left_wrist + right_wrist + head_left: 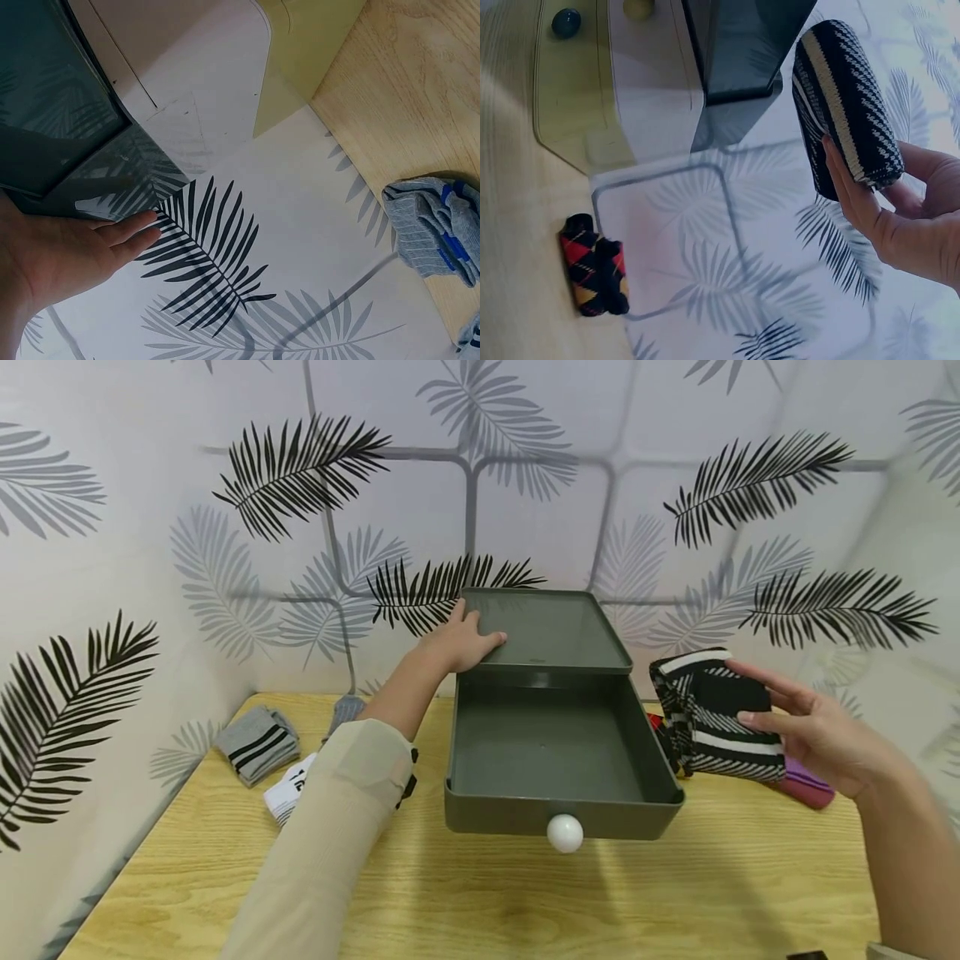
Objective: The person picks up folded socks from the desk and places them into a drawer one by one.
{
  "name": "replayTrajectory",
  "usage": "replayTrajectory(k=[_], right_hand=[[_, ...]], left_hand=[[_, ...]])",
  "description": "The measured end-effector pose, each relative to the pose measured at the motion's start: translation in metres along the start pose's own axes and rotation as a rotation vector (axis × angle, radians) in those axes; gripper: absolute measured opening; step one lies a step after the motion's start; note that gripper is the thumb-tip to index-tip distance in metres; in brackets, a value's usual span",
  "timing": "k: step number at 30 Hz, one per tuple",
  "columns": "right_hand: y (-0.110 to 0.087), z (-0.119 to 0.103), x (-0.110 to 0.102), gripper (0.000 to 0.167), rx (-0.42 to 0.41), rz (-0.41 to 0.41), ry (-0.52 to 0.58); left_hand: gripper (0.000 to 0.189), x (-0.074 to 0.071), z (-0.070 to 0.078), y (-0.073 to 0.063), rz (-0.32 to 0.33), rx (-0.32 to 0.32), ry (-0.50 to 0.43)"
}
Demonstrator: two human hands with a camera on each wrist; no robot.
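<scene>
- You face a leaf-printed curtain [187, 593], standing behind the drawer and along both sides.
- You have a wooden table [487, 910] below the drawer, with its grain showing in front and to either side.
- Before you the dark drawer [502, 814] is pulled out, its inside visible.
- Just behind the drawer you see a flat top panel [558, 631] of the same dark color.
- Your left hand [461, 639] rests on that panel's left edge, behind the drawer, fingers extended, thumb held apart, gripping nothing.
- Your right hand [828, 739] is to the right of the drawer, thumb and fingers parted only by the bundle they pinch.
- That bundle, the black-and-white socks [723, 718], is held up just right of the drawer, above the table.
- Left of the drawer you have gray socks [258, 743] with black stripes, blue-and-gray socks [424, 232], and white socks [283, 793] partly covered by your sleeve [322, 835].
- Right of the drawer lie purple socks [813, 785] and red checked socks [592, 270], both partly hidden from the head view.
- Your smallest item is the white knob [565, 833] on the drawer's front.
</scene>
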State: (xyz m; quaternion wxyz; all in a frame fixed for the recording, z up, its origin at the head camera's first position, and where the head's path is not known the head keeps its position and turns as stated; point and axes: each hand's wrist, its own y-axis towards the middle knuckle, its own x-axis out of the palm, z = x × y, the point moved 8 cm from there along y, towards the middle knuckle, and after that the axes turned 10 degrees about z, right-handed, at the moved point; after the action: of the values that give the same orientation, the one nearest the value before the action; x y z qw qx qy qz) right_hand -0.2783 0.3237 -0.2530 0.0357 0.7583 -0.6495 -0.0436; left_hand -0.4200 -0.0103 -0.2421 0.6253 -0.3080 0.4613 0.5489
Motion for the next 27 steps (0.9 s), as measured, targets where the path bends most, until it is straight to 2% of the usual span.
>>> replayTrajectory(k=[7,11,17,22,27], right_hand=[[0.008,-0.030,0.031,0.061,-0.009,-0.053,0.005],[0.012,-0.038,0.057,0.059,0.028,-0.049,0.044],[0.018,-0.038,0.107,0.056,0.163,-0.068,0.067],[0.021,-0.034,0.147,0.062,0.212,-0.130,-0.016],[0.021,-0.028,0.174,0.066,0.245,-0.164,-0.089]], left_hand=[[0.071,0.000,0.001,0.000,-0.012,0.000,0.005],[0.071,-0.001,0.002,0.000,-0.012,0.004,0.007],[0.071,-0.003,0.000,-0.001,-0.009,-0.004,0.004],[0.071,-0.002,0.000,0.000,-0.004,-0.007,0.004],[0.072,-0.001,0.001,0.000,0.004,-0.015,0.007]])
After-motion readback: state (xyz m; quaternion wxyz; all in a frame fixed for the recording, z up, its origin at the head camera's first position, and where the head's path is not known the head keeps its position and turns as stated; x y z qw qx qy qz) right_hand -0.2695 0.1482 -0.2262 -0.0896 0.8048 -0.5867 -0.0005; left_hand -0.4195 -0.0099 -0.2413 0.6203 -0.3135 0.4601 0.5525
